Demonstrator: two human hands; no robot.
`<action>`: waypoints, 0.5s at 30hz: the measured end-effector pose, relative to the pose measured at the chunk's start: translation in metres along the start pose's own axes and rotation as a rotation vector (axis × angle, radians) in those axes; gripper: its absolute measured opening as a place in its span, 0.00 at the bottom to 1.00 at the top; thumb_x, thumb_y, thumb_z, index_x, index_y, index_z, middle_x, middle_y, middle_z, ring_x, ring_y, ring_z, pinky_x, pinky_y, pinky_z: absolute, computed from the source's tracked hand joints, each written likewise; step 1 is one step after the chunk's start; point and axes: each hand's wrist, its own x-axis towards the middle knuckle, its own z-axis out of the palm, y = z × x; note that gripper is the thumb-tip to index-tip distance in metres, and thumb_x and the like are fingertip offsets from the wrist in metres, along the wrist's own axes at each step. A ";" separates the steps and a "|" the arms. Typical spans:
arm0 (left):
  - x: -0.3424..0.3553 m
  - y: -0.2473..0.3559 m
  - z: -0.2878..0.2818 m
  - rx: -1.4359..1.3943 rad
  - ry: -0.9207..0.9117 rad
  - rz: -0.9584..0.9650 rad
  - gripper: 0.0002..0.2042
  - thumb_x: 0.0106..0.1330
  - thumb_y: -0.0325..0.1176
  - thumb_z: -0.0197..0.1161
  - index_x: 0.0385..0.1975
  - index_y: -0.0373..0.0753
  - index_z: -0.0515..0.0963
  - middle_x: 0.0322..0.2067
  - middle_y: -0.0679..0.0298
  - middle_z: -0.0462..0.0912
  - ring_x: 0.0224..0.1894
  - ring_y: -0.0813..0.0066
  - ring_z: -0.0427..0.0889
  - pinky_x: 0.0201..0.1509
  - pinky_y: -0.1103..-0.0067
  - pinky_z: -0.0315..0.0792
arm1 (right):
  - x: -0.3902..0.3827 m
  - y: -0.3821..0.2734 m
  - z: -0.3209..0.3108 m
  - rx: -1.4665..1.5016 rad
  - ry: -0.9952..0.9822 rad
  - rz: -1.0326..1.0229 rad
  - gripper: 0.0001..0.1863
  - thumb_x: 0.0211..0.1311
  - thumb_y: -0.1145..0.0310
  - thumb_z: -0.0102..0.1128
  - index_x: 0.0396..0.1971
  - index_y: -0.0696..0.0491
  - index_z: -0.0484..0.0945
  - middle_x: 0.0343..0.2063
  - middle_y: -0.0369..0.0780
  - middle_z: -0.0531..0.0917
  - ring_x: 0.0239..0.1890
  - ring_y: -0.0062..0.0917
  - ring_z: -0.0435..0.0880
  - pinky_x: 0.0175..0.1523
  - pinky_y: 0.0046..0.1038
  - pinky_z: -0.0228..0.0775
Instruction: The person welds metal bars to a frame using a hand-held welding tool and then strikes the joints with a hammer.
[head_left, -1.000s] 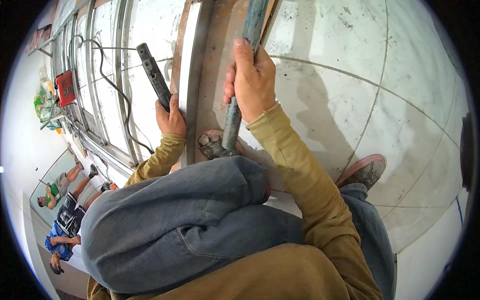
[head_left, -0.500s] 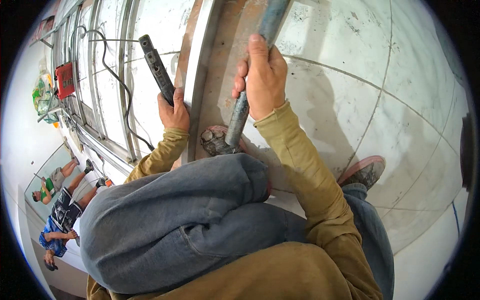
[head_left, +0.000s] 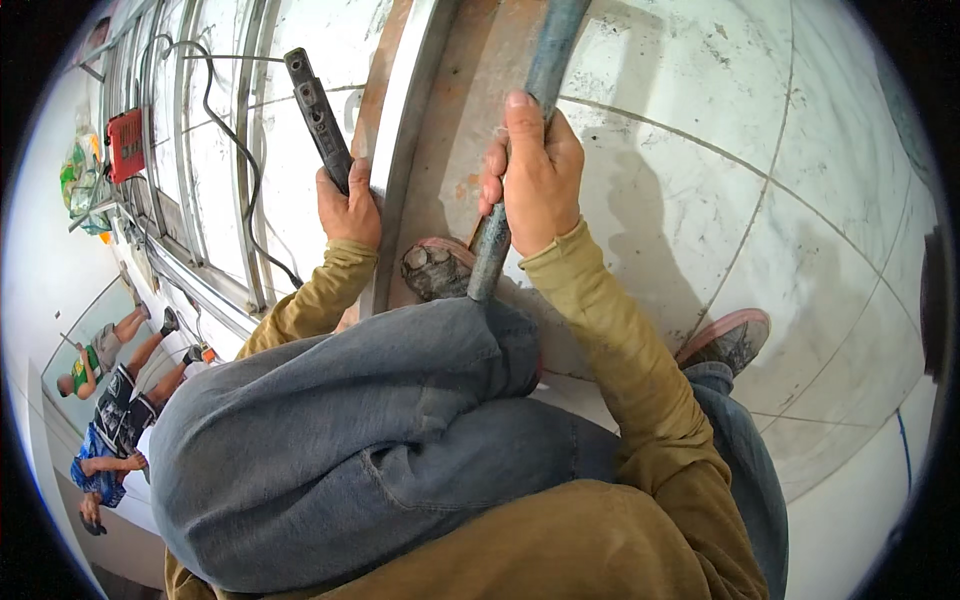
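My left hand [head_left: 347,208] is closed around the lower end of a black welding electrode holder [head_left: 318,115], beside the metal frame bar [head_left: 396,140]. A thin welding rod [head_left: 235,58] sticks out sideways from the holder's far end. My right hand [head_left: 540,180] wraps round a worn blue-grey metal pipe [head_left: 553,58], thumb pointing up along it. The pipe's near end meets my bent knee [head_left: 480,335], and its far end runs out of view at the top.
A frame of parallel metal bars [head_left: 245,110] lies at left, with a dark cable [head_left: 255,180] over it. Beyond are a red box [head_left: 126,146] and plastic bags [head_left: 82,185]. Two people [head_left: 105,440] are at far left. White floor tiles [head_left: 720,200] spread to the right.
My right hand and the pipe have shifted a little toward me, bringing the pipe's near end to my knee. The electrode holder's far end has moved slightly farther away.
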 end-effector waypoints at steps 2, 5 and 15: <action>0.000 0.000 0.001 -0.005 0.035 0.032 0.18 0.74 0.44 0.60 0.41 0.31 0.72 0.26 0.64 0.75 0.26 0.77 0.72 0.30 0.76 0.69 | 0.000 0.002 0.005 0.064 0.042 -0.067 0.19 0.74 0.50 0.52 0.34 0.52 0.65 0.15 0.34 0.70 0.11 0.18 0.69 0.14 0.26 0.66; 0.000 0.016 -0.001 -0.007 -0.052 -0.051 0.21 0.75 0.45 0.57 0.47 0.26 0.72 0.33 0.54 0.80 0.32 0.67 0.76 0.37 0.72 0.72 | 0.006 0.003 0.004 0.000 0.003 -0.070 0.19 0.75 0.50 0.51 0.33 0.52 0.65 0.15 0.34 0.70 0.11 0.18 0.69 0.15 0.26 0.67; 0.002 0.004 -0.002 0.001 -0.041 -0.058 0.20 0.74 0.45 0.59 0.44 0.28 0.74 0.30 0.56 0.78 0.30 0.69 0.75 0.35 0.73 0.71 | 0.029 -0.004 0.006 0.073 -0.023 -0.089 0.19 0.74 0.50 0.52 0.34 0.53 0.67 0.15 0.35 0.71 0.11 0.19 0.71 0.13 0.27 0.67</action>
